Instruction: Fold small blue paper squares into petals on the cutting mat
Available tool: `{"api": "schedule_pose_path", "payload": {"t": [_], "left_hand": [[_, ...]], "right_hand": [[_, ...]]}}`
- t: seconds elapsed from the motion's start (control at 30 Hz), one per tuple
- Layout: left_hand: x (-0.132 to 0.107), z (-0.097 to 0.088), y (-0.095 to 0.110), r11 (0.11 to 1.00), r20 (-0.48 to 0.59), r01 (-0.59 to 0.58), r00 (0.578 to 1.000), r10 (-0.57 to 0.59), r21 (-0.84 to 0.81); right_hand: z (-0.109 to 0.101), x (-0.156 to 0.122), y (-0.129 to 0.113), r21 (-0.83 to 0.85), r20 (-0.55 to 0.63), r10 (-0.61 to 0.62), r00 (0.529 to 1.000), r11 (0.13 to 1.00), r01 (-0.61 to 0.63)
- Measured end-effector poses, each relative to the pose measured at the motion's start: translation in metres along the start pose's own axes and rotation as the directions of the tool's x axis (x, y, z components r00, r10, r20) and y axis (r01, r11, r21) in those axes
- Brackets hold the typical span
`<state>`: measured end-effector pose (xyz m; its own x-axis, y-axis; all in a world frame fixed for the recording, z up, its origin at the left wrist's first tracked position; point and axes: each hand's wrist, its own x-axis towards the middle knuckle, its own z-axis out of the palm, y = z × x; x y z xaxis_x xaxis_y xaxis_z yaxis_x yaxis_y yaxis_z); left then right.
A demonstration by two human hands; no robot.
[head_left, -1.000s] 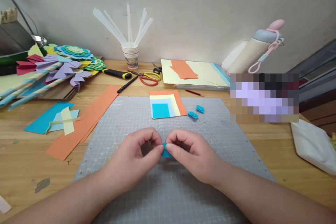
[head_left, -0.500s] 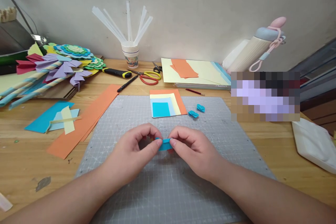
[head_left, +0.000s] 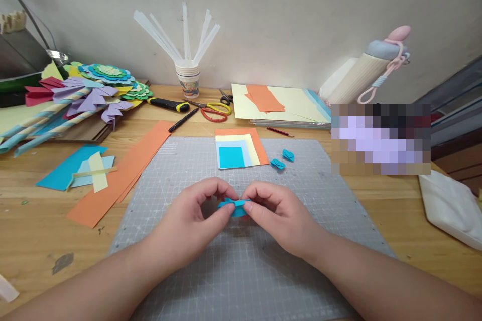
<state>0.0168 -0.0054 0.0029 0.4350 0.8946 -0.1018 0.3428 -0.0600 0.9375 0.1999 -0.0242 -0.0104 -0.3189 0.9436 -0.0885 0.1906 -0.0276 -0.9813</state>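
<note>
Orange strips (head_left: 126, 168) lie over on the counter (head_left: 33, 241); next, the left hand (head_left: 198, 213), pinched on a folded blue paper (head_left: 238, 209) above the grey mat (head_left: 241, 276); the right hand (head_left: 276, 210), pinching its right end; beyond, two little blue folds (head_left: 277, 164)

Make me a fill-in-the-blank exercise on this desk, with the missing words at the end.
1. The left hand and the right hand hold a piece of paper coloured ____.
2. The small folded pieces lying on the mat number ____.
3. In the stack of squares, the largest is ____.
4. The strips standing in the cup are ____.

Missing words: blue; two; orange; white.
</note>
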Motion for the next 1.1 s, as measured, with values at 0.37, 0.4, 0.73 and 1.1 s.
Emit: {"api": "schedule_pose_path", "payload": {"t": [0.37,0.4,0.73,1.1], "left_hand": [[0.0022,-0.0023,-0.006,0.995,-0.012,-0.1,0.995,0.1,0.014],[0.0026,-0.0025,-0.0055,0.996,-0.008,-0.087,0.996,0.087,-0.003],[0.0051,-0.0043,-0.0062,0.985,0.076,0.058,0.996,-0.046,-0.164],[0.0052,-0.0042,-0.0037,0.985,0.093,0.075,0.994,-0.061,-0.156]], "right_hand": [[-0.0021,-0.0009,-0.004,-0.077,0.001,-0.069,0.998,0.995,0.069],[-0.002,-0.0015,-0.0036,-0.11,0.004,-0.094,0.996,0.99,0.093],[-0.0037,-0.0036,-0.0019,-0.217,-0.009,-0.156,0.988,0.965,0.15],[-0.0015,-0.0043,-0.0032,-0.222,0.006,-0.181,0.983,0.959,0.178]]}}
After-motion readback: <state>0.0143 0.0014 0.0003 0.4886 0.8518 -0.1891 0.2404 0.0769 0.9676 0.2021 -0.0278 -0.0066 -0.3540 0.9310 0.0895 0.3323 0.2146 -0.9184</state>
